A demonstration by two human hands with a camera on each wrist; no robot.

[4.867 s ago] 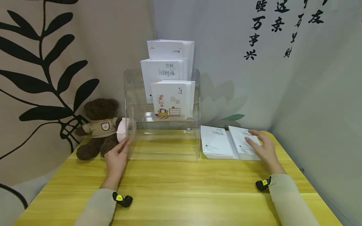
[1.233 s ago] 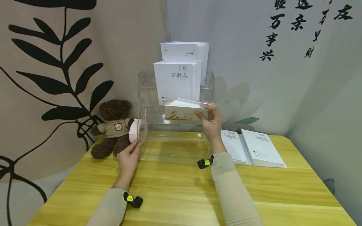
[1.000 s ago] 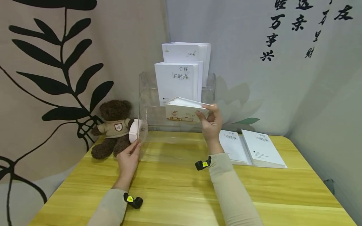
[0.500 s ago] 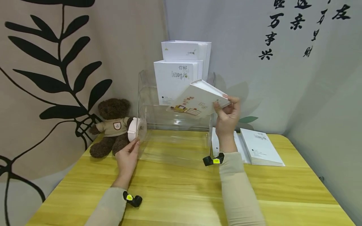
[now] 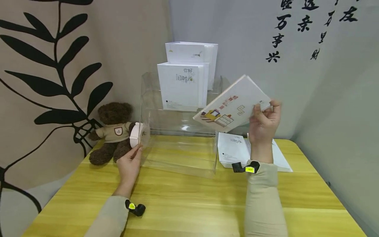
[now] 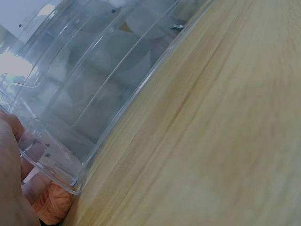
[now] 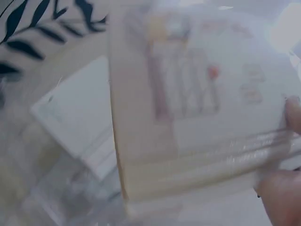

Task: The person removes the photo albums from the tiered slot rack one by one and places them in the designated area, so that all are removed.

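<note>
My right hand (image 5: 264, 123) grips a small white book (image 5: 231, 102) with a drawing of yellow and red furniture on its cover. The book is tilted in the air at the right side of a clear acrylic display rack (image 5: 183, 123). In the right wrist view the book (image 7: 193, 89) fills the middle, blurred. With thumb and fingers my left hand (image 5: 128, 166) pinches the rack's lower left side panel; the left wrist view has fingers (image 6: 35, 186) behind the clear panel. On the rack's upper tiers stand a white book (image 5: 182, 87) and another taller one (image 5: 185, 52).
On the table (image 5: 189, 204) right of the rack lie white books, one (image 5: 234, 148) beside another (image 5: 281, 159) partly hidden by my right arm. A brown teddy bear (image 5: 114, 135) sits to the left with a pink object (image 5: 135, 135). Orange yarn (image 6: 54, 205) shows behind the rack.
My right hand has left the books on the table, taken the small furniture-cover book from the rack's lower tier, and carried it up and right, tilting it. My left hand stays on the rack.
</note>
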